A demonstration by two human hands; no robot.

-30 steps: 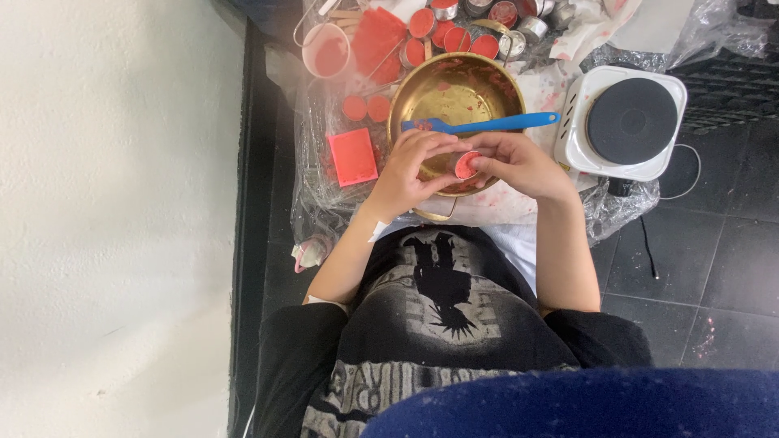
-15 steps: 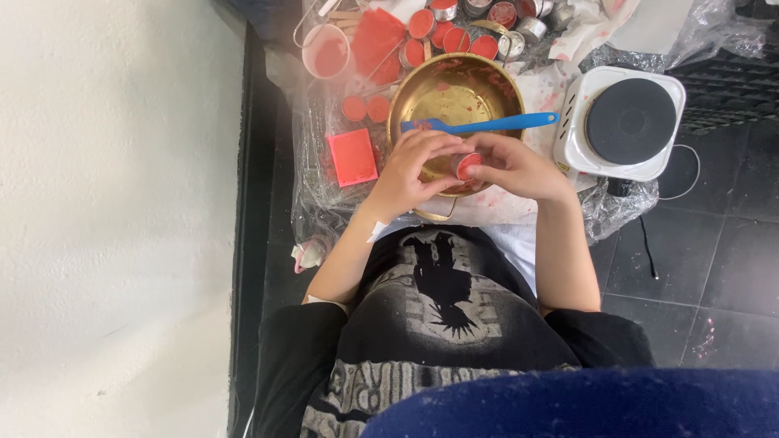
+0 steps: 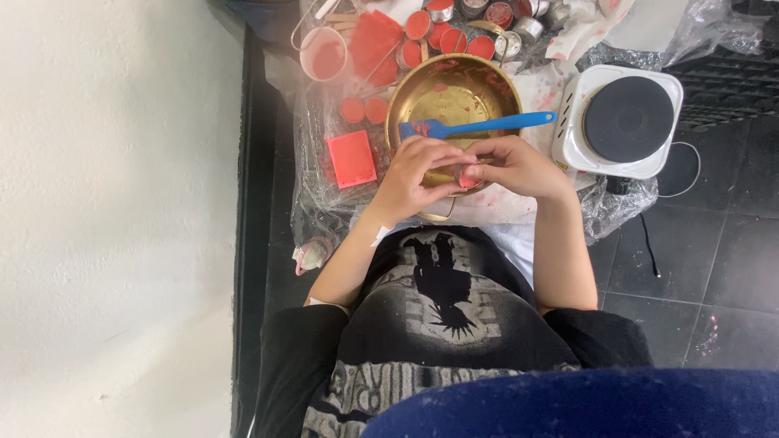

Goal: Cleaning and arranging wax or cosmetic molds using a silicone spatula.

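Both of my hands meet over the near rim of a brass bowl (image 3: pixel 454 89). My left hand (image 3: pixel 418 172) and my right hand (image 3: pixel 515 166) together pinch a small round red piece (image 3: pixel 468 178) between the fingertips. A blue spatula (image 3: pixel 479 126) lies across the bowl, its smeared head to the left and its handle pointing right. The bowl's inside carries red smears.
A white single hotplate (image 3: pixel 618 122) with a black disc stands right of the bowl. A red square block (image 3: pixel 351 158) and two red discs (image 3: pixel 363 109) lie left on clear plastic sheeting. Small tins with red filling (image 3: pixel 454 32) and a pink cup (image 3: pixel 323 55) sit behind. A white wall is at left.
The hands have stayed over the bowl's near rim; the fingers have closed more tightly around the red piece, hiding more of it.
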